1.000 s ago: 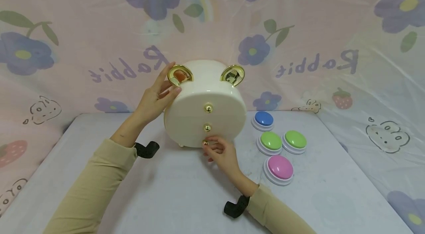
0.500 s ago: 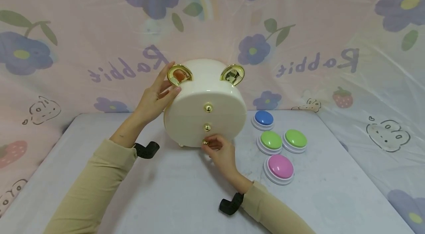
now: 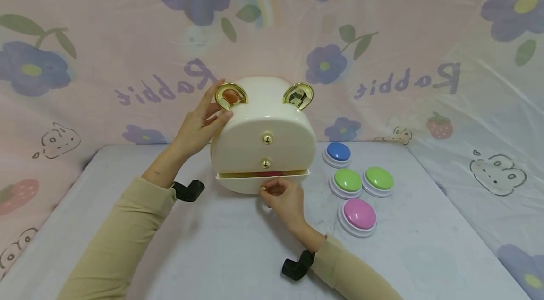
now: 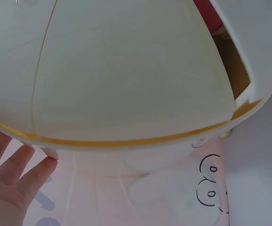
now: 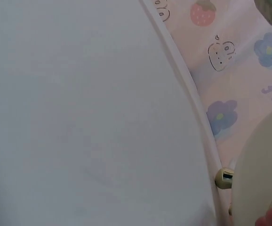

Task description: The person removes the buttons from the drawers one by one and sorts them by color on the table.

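the bottom drawer (image 3: 240, 185) of a white box (image 3: 242, 146) sits just below the middle of the frame, pulled out a little, with a dark gap along its top edge. something pinkish-red (image 3: 274, 174) shows in that gap; too little of it is visible to say what it is. the right hand (image 3: 285, 195) pinches the bottom knob (image 3: 264, 188) narrowly between thumb and fingertip. the left hand (image 3: 197, 125), left of centre, has its fingers spread around the left ear (image 3: 231, 96), thumb against the box near the ear, touching rather than wrapped tight.

the step in hand looks like opening this drawer while the other hand steadies the box. the next move would call for a straight, even pull toward the lower edge of the frame, with the left hand's light hold keeping the box from sliding or tipping.

above the drawer, the middle knob (image 3: 265, 163) and top knob (image 3: 267, 138) stand with no hand on them, their drawers apparently shut. to the right of centre, apart from the box, lie a blue button (image 3: 338, 151), two green buttons (image 3: 347, 180) and a pink button (image 3: 359, 213), all on the white table (image 3: 204, 248). a flowered cloth (image 3: 272, 49) fills the upper frame.
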A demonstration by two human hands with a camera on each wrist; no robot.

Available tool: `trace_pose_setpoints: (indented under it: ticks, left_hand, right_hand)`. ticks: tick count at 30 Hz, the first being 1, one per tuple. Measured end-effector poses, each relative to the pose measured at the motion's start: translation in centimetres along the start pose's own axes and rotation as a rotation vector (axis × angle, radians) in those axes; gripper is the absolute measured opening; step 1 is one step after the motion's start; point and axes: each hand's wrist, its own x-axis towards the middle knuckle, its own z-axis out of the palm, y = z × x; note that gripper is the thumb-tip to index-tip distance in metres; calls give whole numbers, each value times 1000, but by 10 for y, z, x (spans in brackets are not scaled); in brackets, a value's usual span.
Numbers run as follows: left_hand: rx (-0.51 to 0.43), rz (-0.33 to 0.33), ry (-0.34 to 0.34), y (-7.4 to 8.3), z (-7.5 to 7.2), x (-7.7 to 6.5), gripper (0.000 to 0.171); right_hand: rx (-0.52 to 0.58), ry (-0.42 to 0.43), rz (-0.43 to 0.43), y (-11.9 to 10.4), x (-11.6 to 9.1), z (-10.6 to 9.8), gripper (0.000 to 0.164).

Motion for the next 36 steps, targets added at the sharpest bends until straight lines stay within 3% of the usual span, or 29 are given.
trace_pose_setpoints:
  ticks: [9,13,25,30,36]
  left_hand:
    - [9,-8,-3,0,-1,0,69]
    - [7,-11,-6,0,-1,0,70]
    - [-6,-11,-16,1,0,0,70]
    - [-8,-3,-15,1,0,1,70]
    - [-2,-6,-10,0,0,0,69]
  right_hand:
    - [30,-100,33,-24,-29,-16,9]
    - [47,-132,37,-13,-37,-20,11]
    - [78,-211,-26,-12,-60,-33,13]
    - [34,-248,0,-19,-61,-39,13]
    - [-130,-347,-11,-35,-49,-52,14]
